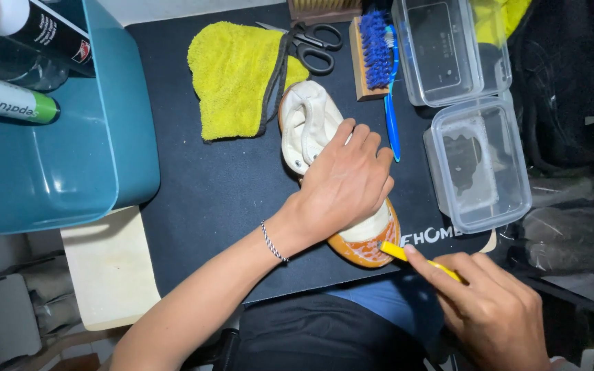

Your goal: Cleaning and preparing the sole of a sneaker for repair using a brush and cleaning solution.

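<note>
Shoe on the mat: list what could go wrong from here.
1. The left hand pins only the middle of the white shoe; pressure from the yellow brush in the right hand could twist it.
2. The shoe's toe lies near the mat edge, so dirt may fall off it.
3. The open water container sits close by; an elbow could tip it.

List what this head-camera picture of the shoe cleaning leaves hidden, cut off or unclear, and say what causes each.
- Shoe: its middle is covered by the left hand.
- Yellow tool: its rear is buried in the right hand; the tip is too small to identify.
- Scissors: blades partly hidden by the yellow cloth.
- Blue tub: cut off by the left and top edges.
- Right side: too dark to make out.
</note>
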